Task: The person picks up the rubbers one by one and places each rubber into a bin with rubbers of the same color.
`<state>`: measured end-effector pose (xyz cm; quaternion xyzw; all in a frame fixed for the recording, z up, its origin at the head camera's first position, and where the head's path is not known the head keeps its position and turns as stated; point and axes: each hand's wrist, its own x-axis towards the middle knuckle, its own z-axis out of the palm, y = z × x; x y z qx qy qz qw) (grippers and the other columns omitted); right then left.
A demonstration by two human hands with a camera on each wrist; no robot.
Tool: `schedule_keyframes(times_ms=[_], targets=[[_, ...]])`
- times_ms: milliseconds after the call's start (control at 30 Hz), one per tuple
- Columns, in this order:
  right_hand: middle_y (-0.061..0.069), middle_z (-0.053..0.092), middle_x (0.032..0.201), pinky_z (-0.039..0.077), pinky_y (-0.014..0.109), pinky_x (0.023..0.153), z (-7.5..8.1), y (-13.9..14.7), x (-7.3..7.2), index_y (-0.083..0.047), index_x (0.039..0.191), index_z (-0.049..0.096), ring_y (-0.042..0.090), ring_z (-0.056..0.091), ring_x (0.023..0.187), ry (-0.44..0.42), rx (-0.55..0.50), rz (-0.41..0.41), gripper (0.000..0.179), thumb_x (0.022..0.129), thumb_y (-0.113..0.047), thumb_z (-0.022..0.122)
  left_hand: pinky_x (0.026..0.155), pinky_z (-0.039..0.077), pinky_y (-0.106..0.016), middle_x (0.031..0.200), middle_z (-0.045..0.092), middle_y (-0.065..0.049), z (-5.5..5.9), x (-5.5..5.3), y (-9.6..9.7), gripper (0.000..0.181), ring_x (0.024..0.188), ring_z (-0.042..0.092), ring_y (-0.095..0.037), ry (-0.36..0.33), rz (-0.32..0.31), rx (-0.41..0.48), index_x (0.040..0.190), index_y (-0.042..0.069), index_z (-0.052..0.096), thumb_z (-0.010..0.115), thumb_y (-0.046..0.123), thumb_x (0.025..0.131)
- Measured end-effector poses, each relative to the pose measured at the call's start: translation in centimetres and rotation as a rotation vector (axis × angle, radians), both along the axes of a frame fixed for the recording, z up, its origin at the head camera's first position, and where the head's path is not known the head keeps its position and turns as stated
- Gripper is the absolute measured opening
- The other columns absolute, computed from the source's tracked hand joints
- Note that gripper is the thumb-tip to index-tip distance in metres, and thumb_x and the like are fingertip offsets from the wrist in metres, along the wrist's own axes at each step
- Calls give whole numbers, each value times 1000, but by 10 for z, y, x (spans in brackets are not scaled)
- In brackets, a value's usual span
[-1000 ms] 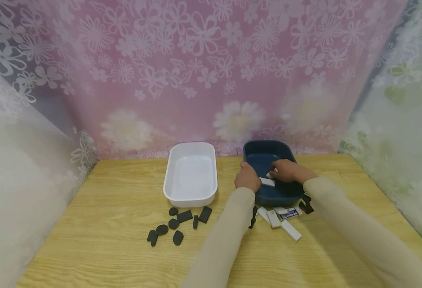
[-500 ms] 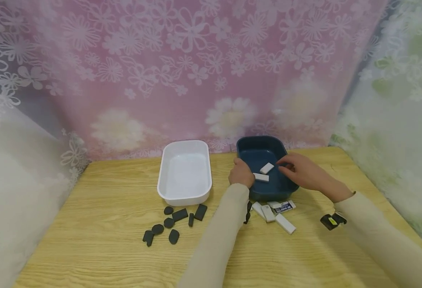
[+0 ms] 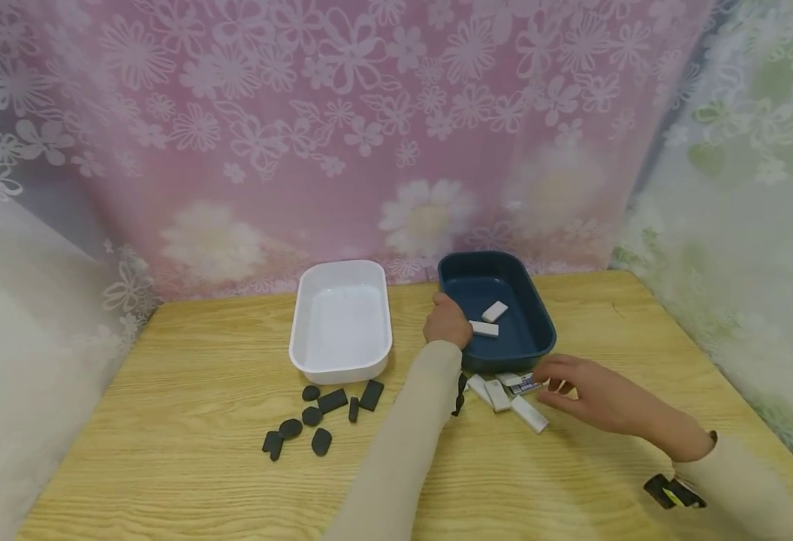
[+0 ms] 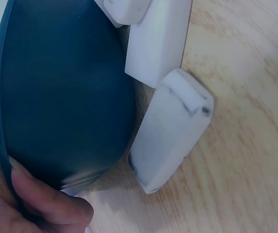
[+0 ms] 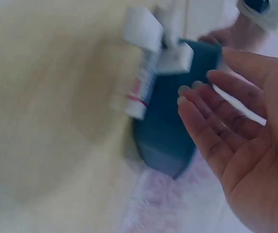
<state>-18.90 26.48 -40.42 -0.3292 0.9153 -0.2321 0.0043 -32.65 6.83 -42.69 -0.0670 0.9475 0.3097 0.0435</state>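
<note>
Floral cloth point(image 3: 302, 150) backs a wood-grain worktop point(image 3: 167, 451); directions below are clock positions from the centre of the blue tub point(image 3: 505, 361), head view.

Left hand point(image 3: 447, 321): on the tub at 9 o'clock, pinching the rim between curled fingers and thumb. Right hand point(image 3: 589, 393): between 4 and 5 o'clock, fingers loosely bent and apart from the thumb, nothing held. Its fingertips are close to the sleeved block point(image 3: 524, 386) — contact cannot be confirmed.

Two white blocks point(image 3: 495, 311) lie inside the tub. The loose blocks point(image 3: 497, 396) lie on the worktop at about 6 o'clock, grouped near the tub's end, with the sleeved block among them. One smudged block point(image 4: 170, 131), seen from the left wrist, lies just beside the tub wall and carries dark marks on its end. The white tub point(image 3: 342, 373) stands apart at 9 o'clock; black pieces point(image 3: 332, 401) are scattered at 8 o'clock.

Handling assessment: the blocks appear eraser-like — judged light, firm with slight give, not fragile and not notably slippery. Recommended hold is thumb against fingertips across the long sides at mid-length. On the sleeved block the sleeve may slip, so the pinch should include bare body. Overlapping neighbours could shift when one is lifted. The tub looks stiff and smooth; the rim offers the surest hold.
</note>
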Motion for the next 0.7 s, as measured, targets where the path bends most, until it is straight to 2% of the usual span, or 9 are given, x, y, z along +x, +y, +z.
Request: schedule_keyframes(times_ms=[133,233,367,567,700], targets=[[-7,56,94,49,25,63,-12,-8,4,-10,110,65,4,54,78,-132,63,-42,30,90,-32,67,68,53,-39,89,67,-13,4,2,-1,41,81,67,-27,-17,5,7,109,7,42,71,20,83],[-9,53,86,45,25,60,-21,-15,5,-11,107,65,4,51,72,-151,104,-75,30,86,-32,72,69,53,-40,90,68,-13,6,3,-2,42,82,67,-27,-18,9,8,110,7,42,72,20,83],[-10,48,75,38,24,57,-28,-22,5,-13,98,64,2,44,65,-163,107,-118,21,84,-25,74,69,53,-40,91,68,-13,7,6,-2,42,83,67,-27,-11,11,5,110,6,42,71,20,83],[-9,46,70,34,23,55,-26,-26,8,-16,89,61,2,40,61,-117,119,-133,11,84,-16,71,69,53,-40,89,67,-14,6,4,-2,42,82,67,-28,-8,5,3,110,6,42,71,21,84],[-10,48,73,35,24,56,-14,-21,10,-14,94,64,2,42,63,-143,159,-111,12,85,-17,71,69,53,-40,89,68,-13,3,0,-1,42,83,67,-27,-19,6,-5,111,6,41,71,22,84]])
